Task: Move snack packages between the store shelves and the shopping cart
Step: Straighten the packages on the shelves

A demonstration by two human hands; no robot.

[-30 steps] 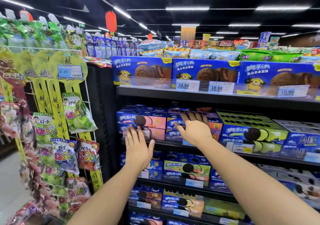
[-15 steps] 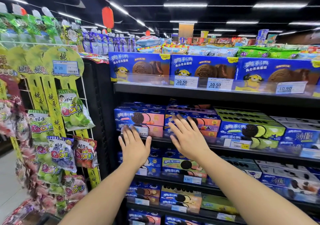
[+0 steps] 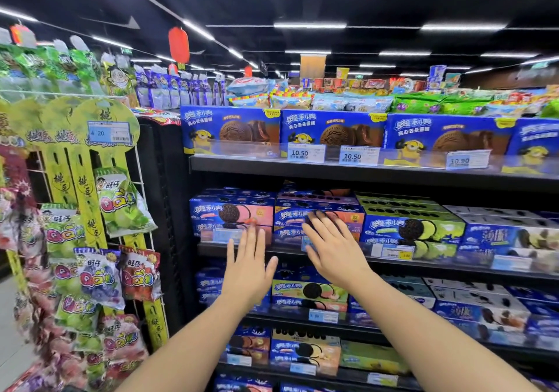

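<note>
Blue and pink cookie boxes point(image 3: 233, 213) stand stacked on the second shelf point(image 3: 423, 266) in front of me. My left hand point(image 3: 248, 267) is raised with straight fingers in front of the left stack and holds nothing. My right hand point(image 3: 332, 249) is spread flat, its fingertips at the front of the neighbouring pink box point(image 3: 348, 219); whether they touch it is unclear. Green cookie boxes point(image 3: 414, 228) sit to the right. No shopping cart is in view.
Minion cookie boxes point(image 3: 332, 131) line the top shelf with price tags point(image 3: 306, 152). More cookie boxes point(image 3: 308, 292) fill the lower shelves. A wire rack of gummy candy bags point(image 3: 121, 204) hangs at the left, close to my left arm. Red lanterns point(image 3: 179, 44) hang overhead.
Both hands have drawn back a little from the second shelf; the right hand no longer reaches over the top of the pink box. The camera view has tilted slightly upward.
</note>
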